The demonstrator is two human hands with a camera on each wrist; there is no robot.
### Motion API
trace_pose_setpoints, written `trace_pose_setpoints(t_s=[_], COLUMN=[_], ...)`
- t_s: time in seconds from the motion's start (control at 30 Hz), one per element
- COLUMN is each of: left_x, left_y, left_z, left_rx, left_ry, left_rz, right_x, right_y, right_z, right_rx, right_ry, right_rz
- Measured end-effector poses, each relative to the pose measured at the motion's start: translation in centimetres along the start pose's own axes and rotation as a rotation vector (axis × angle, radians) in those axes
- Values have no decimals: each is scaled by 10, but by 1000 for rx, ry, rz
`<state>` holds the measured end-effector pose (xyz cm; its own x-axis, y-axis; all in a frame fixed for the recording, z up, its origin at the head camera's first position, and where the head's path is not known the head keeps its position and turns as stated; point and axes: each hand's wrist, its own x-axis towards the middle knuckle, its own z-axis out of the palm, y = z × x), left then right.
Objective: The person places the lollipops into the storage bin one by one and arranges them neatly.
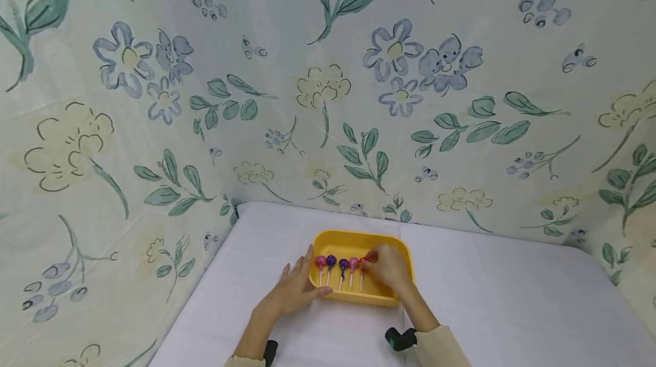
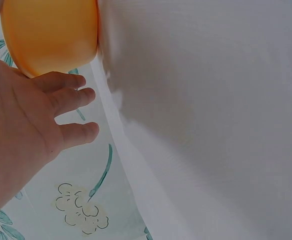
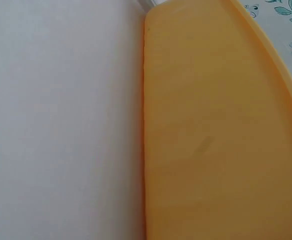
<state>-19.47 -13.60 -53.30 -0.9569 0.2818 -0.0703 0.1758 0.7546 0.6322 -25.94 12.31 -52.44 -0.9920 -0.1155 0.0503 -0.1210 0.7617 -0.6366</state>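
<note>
Several lollipops stand in a row inside a yellow tray (image 1: 359,299), sticks toward the person. From the left come a pink lollipop (image 1: 320,261), a purple lollipop (image 1: 331,260), another purple lollipop (image 1: 343,264) and another pink lollipop (image 1: 353,263). At the row's right end, the right hand (image 1: 388,267) pinches a red lollipop (image 1: 363,261) near its head. The left hand (image 1: 294,289) rests against the tray's left end, fingers extended and thumb at the front rim. The right wrist view shows the tray wall (image 3: 221,125), but neither hand nor lollipops.
A white cloth (image 1: 492,293) covers the table under the tray. Floral fabric (image 1: 328,127) hangs behind and at the left side. Dark straps or devices (image 1: 400,339) sit at both wrists, beside the light sleeves (image 1: 439,347).
</note>
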Motion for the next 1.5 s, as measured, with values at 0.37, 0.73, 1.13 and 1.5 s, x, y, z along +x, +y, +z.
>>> trace_pose_setpoints(t_s=[0.37,0.73,1.13,1.5], left_x=[1,1,2,0], left_y=[1,0,-1,-2], left_z=[0,0,1,-3], left_rx=[6,6,18,8], left_ry=[0,-1,0,-2], left_rz=[-5,-10,-2,-3], right_x=[1,1,0,-9], right_y=[1,5,9,6], right_z=[0,0,-1,-10], right_rx=[-33,-41,-23,-90], right_ry=[21,36,40,104], right_rz=[12,-17,4,-47])
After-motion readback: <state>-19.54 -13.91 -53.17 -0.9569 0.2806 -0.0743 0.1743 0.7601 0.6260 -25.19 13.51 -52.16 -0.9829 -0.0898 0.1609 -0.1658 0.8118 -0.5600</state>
